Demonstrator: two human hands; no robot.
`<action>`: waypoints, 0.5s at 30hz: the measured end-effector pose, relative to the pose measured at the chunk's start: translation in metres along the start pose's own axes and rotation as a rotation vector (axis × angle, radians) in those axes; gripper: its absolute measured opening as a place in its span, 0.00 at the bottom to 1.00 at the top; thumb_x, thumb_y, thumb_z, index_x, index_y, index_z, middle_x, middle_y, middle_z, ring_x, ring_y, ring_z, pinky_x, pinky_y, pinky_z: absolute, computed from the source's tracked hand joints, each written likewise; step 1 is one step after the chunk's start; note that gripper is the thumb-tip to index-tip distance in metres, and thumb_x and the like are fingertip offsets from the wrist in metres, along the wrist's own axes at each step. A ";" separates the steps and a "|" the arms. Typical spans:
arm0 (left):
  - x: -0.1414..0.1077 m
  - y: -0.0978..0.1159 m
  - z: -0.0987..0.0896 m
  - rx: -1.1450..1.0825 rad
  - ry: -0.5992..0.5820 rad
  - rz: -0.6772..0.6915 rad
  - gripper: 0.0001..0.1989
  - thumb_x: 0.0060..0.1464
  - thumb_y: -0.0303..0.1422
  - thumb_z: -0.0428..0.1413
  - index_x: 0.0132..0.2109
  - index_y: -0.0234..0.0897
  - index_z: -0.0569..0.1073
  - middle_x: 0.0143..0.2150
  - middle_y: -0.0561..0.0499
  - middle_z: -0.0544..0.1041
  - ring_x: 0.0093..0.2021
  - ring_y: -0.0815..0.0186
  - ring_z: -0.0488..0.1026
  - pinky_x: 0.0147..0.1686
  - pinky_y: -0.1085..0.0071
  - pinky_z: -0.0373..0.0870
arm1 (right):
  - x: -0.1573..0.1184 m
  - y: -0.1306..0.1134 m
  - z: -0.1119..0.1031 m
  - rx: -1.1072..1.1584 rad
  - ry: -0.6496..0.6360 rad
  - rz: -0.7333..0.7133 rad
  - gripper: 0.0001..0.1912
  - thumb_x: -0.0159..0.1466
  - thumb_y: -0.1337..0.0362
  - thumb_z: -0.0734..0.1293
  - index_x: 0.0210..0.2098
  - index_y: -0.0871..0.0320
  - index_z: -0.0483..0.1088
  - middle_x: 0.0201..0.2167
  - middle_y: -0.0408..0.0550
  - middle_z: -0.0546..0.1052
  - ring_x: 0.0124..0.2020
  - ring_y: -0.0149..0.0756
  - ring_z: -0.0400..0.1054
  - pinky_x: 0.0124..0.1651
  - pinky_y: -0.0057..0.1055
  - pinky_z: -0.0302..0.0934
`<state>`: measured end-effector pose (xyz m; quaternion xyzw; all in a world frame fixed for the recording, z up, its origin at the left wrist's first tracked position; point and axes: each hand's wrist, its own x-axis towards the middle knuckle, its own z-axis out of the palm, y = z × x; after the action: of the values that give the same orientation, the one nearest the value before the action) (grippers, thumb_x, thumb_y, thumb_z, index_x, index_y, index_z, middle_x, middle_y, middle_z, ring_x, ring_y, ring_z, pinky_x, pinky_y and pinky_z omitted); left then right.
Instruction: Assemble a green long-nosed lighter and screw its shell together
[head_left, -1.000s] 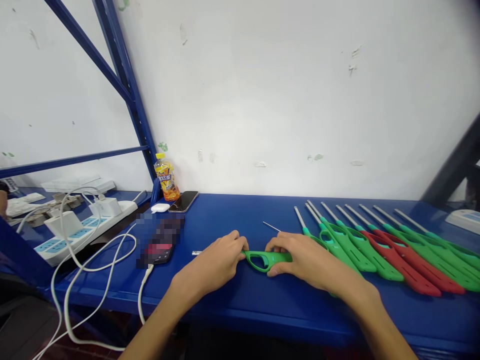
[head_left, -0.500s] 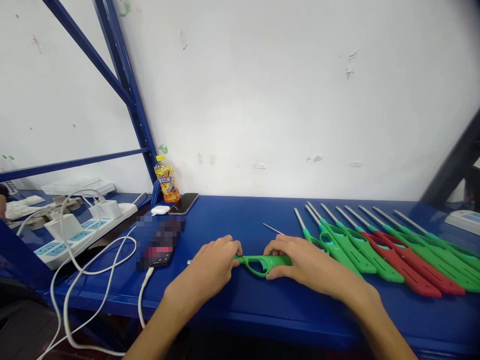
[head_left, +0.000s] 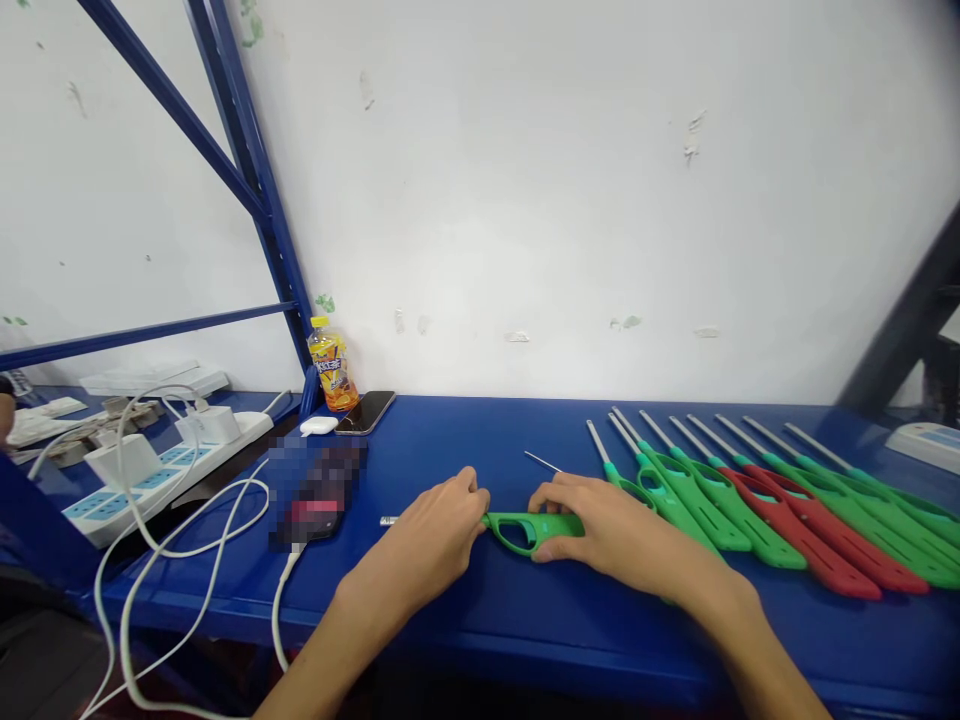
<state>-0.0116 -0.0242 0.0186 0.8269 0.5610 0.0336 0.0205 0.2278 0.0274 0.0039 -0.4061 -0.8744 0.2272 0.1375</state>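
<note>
A green long-nosed gas lighter (head_left: 556, 526) lies crosswise just over the blue tabletop, its metal tube pointing left. My left hand (head_left: 446, 515) is closed around the lighter's neck, hiding most of the tube; only the tip shows past the wrist. My right hand (head_left: 589, 515) grips the handle end, thumb below and fingers over the top. The trigger loop is visible between both hands. Behind my right hand, a thin metal rod (head_left: 541, 460) sticks out, its other end hidden.
Several green lighters (head_left: 690, 505) and red lighters (head_left: 814, 550) lie in a slanted row at right. At left are a drink bottle (head_left: 334, 368), a phone (head_left: 367, 412), a white case (head_left: 319, 426), another phone (head_left: 319, 500) on a cable and a power strip (head_left: 161, 480). A white wall (head_left: 525, 200) stands behind.
My left hand has shifted slightly right along the lighter's neck, its fingers now more curled. My right hand keeps its grip on the handle. The camera view has moved a little.
</note>
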 end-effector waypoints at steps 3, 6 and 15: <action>0.000 0.000 0.000 -0.002 -0.003 0.006 0.10 0.72 0.24 0.48 0.45 0.37 0.73 0.50 0.44 0.74 0.42 0.57 0.76 0.41 0.63 0.69 | 0.001 0.002 0.001 0.005 -0.001 -0.009 0.15 0.67 0.50 0.74 0.49 0.48 0.76 0.47 0.45 0.79 0.59 0.53 0.69 0.58 0.42 0.61; 0.000 -0.001 0.000 -0.011 -0.005 0.012 0.10 0.72 0.23 0.48 0.44 0.38 0.73 0.48 0.45 0.75 0.43 0.56 0.75 0.42 0.62 0.69 | 0.001 0.003 0.000 0.020 -0.002 -0.008 0.13 0.67 0.52 0.74 0.48 0.48 0.77 0.46 0.44 0.79 0.56 0.50 0.71 0.55 0.40 0.61; 0.000 -0.002 -0.004 -0.052 0.001 0.001 0.10 0.73 0.23 0.47 0.46 0.37 0.71 0.48 0.46 0.77 0.44 0.57 0.76 0.43 0.62 0.68 | 0.000 -0.001 -0.003 0.026 -0.001 0.005 0.14 0.69 0.51 0.74 0.50 0.47 0.77 0.46 0.43 0.79 0.51 0.47 0.72 0.52 0.39 0.61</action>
<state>-0.0138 -0.0238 0.0222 0.8264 0.5595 0.0486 0.0417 0.2286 0.0278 0.0070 -0.4062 -0.8704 0.2393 0.1417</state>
